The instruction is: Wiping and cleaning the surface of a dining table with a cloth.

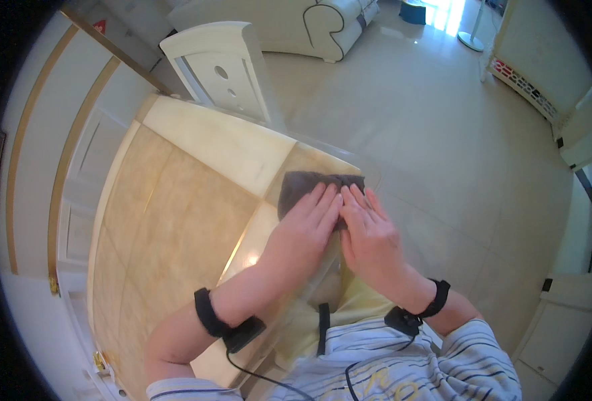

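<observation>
A folded dark grey cloth [298,186] lies at the corner of a stone-topped table [190,200] with beige and cream panels. My left hand [308,225] rests flat on the cloth, its fingers stretched out together. Beside it, my right hand [371,230] presses on the cloth's right part, its fingertips close to the left ones. Both palms face down, and neither hand visibly grips the cloth. The cloth's near part is hidden under the hands.
Behind the table's far edge stands a white chair [225,70]. A cream sofa [321,30] is farther back. Tiled floor [441,150] stretches to the right of the table. White panelled doors [87,150] line the left side. A cable runs from the left wrist's black strap.
</observation>
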Demonstrator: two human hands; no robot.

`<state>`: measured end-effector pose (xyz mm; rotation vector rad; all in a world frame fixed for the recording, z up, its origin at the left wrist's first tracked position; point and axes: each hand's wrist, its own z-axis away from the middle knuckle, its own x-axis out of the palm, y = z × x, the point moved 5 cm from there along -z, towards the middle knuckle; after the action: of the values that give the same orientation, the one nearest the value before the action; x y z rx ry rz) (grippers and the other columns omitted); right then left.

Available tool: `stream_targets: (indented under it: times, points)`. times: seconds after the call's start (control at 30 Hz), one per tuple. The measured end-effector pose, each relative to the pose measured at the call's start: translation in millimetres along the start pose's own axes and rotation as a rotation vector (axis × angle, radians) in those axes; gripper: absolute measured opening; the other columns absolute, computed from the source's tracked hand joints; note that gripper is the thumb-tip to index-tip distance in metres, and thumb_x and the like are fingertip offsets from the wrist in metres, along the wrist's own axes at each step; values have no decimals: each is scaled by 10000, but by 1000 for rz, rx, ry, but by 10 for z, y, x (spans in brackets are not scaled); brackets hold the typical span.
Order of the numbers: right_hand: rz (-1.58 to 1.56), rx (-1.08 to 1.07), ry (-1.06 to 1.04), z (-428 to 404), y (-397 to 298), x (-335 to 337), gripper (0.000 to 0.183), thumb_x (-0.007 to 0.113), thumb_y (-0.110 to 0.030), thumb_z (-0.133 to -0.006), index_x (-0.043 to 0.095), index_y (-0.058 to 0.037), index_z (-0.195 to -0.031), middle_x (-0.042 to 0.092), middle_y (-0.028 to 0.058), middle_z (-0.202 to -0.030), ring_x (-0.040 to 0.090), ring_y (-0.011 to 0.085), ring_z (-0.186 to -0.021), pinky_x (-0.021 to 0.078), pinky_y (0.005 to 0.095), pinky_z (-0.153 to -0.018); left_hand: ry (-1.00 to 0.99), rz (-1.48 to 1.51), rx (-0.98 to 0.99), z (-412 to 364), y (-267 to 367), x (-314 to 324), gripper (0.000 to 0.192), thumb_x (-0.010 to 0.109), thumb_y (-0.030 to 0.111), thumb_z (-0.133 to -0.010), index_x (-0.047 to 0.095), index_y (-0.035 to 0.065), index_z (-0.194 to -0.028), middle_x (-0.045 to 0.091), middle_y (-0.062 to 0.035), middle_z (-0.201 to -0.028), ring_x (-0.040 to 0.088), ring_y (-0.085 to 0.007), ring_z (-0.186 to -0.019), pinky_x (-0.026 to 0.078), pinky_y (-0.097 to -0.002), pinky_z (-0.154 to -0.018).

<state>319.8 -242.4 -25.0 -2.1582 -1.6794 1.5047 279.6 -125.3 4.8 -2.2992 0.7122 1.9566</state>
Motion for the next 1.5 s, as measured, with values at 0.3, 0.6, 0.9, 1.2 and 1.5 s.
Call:
stream_targets:
  times: [0.3, 0.6, 0.9, 1.2, 1.5]
  points:
    - [-88, 63, 59, -458, 317, 107, 418, 568, 58, -776, 504, 40, -1189, 654, 208, -1122, 584, 389, -1183, 390, 520, -1105, 121, -51, -8, -520, -295, 88, 564, 575, 37, -839, 439, -76, -1374, 473, -269, -1409, 442, -424, -1323, 371, -443, -1112]
    - [-145, 17, 96, -243, 189, -22, 445, 594, 65, -753, 542, 26, -1193, 634, 237, -1155, 607, 369, -1131, 417, 507, -1077, 103, -24, 8, -307, -162, 19, 538, 550, 10, -846, 446, -81, -1366, 495, -272, -1386, 463, -413, -1310, 386, -437, -1100]
    - [-109, 63, 96, -115, 202, -15, 411, 592, 59, -766, 562, -2, -1172, 665, 197, -1099, 653, 348, -1048, 433, 494, -1075, 52, -64, -36, -125, 4, 16, 522, 570, 45, -839, 470, -103, -1329, 514, -277, -1358, 486, -393, -1293, 409, -419, -1078]
    - [-159, 66, 112, -495, 332, 74, 395, 557, 92, -775, 567, 6, -1160, 672, 179, -1102, 637, 345, -1099, 430, 503, -1077, 122, -86, -60, -415, -242, 50, 536, 570, 21, -838, 452, -87, -1349, 511, -265, -1372, 489, -388, -1301, 435, -413, -1058]
    - [-234, -14, 133, -110, 71, -47, 548, 570, 97, -747, 540, 5, -1286, 649, 212, -1149, 638, 374, -1037, 438, 485, -1074, 72, -116, -19, -101, -33, -12, 506, 554, 81, -848, 472, -121, -1304, 532, -286, -1327, 509, -389, -1277, 423, -429, -1071]
